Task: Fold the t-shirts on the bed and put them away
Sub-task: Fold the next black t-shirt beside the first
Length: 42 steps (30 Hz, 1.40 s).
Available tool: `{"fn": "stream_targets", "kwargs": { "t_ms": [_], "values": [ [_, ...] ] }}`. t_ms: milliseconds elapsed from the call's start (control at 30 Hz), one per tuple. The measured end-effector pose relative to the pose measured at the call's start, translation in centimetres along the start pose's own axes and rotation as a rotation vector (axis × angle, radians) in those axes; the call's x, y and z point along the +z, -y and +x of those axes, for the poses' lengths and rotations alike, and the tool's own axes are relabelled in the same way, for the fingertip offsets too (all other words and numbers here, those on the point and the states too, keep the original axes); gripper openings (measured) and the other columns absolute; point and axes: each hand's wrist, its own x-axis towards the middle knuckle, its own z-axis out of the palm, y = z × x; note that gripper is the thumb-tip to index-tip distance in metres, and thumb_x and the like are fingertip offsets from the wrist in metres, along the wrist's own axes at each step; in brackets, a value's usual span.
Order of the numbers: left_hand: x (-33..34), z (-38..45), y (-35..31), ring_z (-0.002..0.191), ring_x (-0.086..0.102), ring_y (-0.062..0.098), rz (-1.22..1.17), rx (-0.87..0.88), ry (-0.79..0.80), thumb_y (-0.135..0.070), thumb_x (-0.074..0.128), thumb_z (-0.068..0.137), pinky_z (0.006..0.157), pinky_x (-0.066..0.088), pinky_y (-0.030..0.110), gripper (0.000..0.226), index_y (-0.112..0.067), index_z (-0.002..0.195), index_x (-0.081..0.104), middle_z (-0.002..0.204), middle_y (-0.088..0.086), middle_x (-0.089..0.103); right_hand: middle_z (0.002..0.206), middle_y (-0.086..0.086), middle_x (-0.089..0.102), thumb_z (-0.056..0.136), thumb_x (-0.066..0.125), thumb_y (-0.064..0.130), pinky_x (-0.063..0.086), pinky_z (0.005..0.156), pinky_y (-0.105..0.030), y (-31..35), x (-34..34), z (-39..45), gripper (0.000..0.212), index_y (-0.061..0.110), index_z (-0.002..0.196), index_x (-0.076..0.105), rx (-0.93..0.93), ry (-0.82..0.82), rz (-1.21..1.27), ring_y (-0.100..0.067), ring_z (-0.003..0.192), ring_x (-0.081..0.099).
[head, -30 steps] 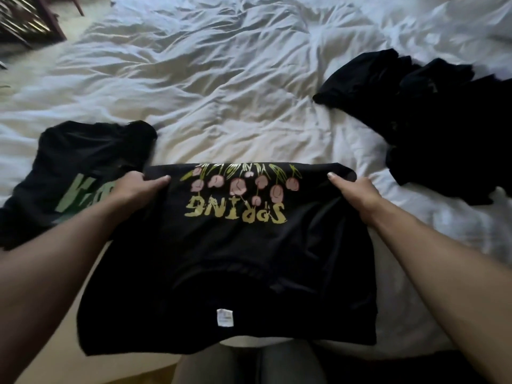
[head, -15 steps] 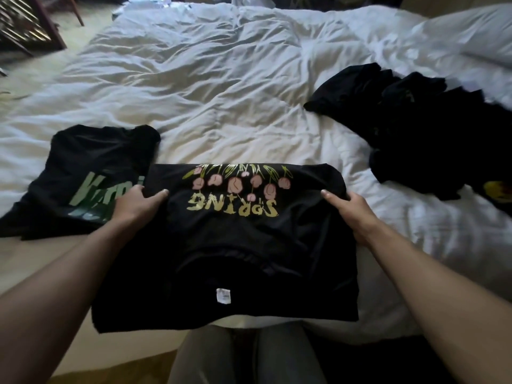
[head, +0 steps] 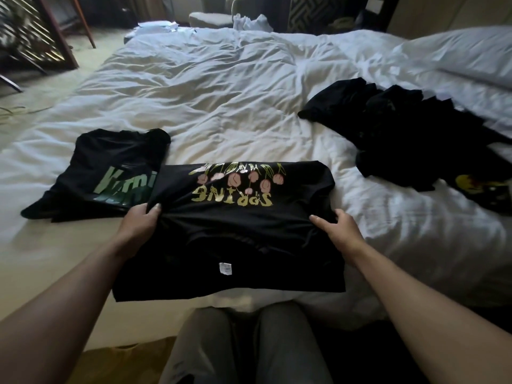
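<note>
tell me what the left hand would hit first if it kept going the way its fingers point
The left hand points up and right across the spring t-shirt it grips, so it would most likely slide over that shirt's yellow lettering first, though depth is hard to judge.

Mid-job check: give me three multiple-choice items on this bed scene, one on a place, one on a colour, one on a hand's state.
1. Where is the unfolded black pile?
A. right side of the bed
B. on the floor
C. under the SPRING t-shirt

2. What colour is the lettering on the folded t-shirt?
A. red
B. green
C. white

3. What is the left hand doing?
A. hanging idle
B. pressing flat
C. gripping the SPRING t-shirt

Answers: 1 A, it lies on the white bedding at right. 2 B, green print shows. 3 C, fabric bunches under its thumb.
</note>
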Motion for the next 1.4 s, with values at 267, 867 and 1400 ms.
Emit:
{"fn": "stream_targets", "kwargs": {
  "t_ms": [267, 867, 1400],
  "values": [
    [-1.0, -4.1, 1.2, 0.085, 0.067, 0.022, -0.005, 0.033, 0.137, -0.032, 0.077, 0.085, 0.074, 0.055, 0.027, 0.035, -0.012, 0.111, 0.066, 0.096, 0.007, 0.071, 0.088, -0.008, 0.072, 0.084, 0.077, 0.012, 0.059, 0.071, -0.025, -1.1, -0.2, -2.2, 0.021, 0.005, 0.102, 0.069, 0.119, 0.206, 0.195, -0.018, 0.078, 0.070],
    [-2.2, -7.6, 3.7, 0.090, 0.072, 0.025, -0.252, -0.039, 0.206, -0.023, 0.080, 0.082, 0.089, 0.056, 0.044, 0.039, -0.009, 0.116, 0.067, 0.100, 0.010, 0.074, 0.099, -0.013, 0.065, 0.091, 0.067, 0.008, 0.048, 0.079, -0.030, -3.0, 0.5, -5.3, 0.024, -0.002, 0.111, 0.061, 0.062, 0.120, 0.069, -0.024, 0.092, 0.062],
    [-1.3, -7.3, 4.9, 0.087, 0.072, 0.023, -0.180, 0.019, 0.203, -0.023, 0.082, 0.080, 0.087, 0.057, 0.044, 0.032, -0.013, 0.109, 0.071, 0.095, 0.007, 0.076, 0.108, -0.024, 0.063, 0.094, 0.062, 0.024, 0.047, 0.091, -0.044, -3.4, 1.5, -5.4, 0.031, -0.004, 0.106, 0.054, 0.010, -0.037, -0.215, -0.042, 0.109, 0.057]
  ]
}}
